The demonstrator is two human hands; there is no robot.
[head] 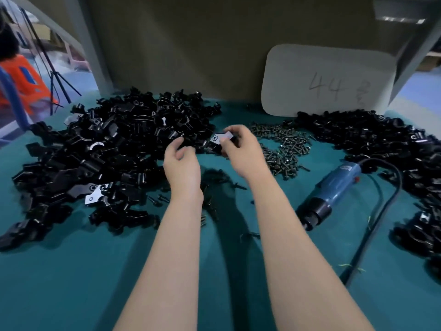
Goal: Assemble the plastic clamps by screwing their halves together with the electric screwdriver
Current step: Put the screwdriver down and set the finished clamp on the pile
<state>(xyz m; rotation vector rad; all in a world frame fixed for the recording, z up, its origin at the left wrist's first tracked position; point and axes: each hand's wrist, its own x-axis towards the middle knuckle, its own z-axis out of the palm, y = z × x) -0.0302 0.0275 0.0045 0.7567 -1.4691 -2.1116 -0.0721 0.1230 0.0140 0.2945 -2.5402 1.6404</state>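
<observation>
Head view of a clamp-assembly station. The right hand (241,149) pinches one black plastic clamp half (220,139) between thumb and fingertips, lifted just above the teal cloth-covered surface (71,283). The left hand (181,161) hangs beside it at the rim of a large heap of loose black plastic clamp parts (107,144), fingers loosely curled, nothing visible in them. The scatter of dark metal screws (281,144) lies just right of the hands. The blue electric screwdriver (334,192) lies on its side farther right, untouched, its black cord (384,211) looping toward the near edge.

Progress, as judged: the step in hand is pairing halves; no screw is set and no driving begun for this piece. The left heap is large, so much work remains. A second black heap (381,144) at far right may be finished clamps; this cannot be told.

Room: bare cloth lies beneath and between the forearms. The heaps flank both sides, a brown cardboard panel (191,44) with a white card (329,80) closes the back, and the cord crosses the path to the screwdriver.
</observation>
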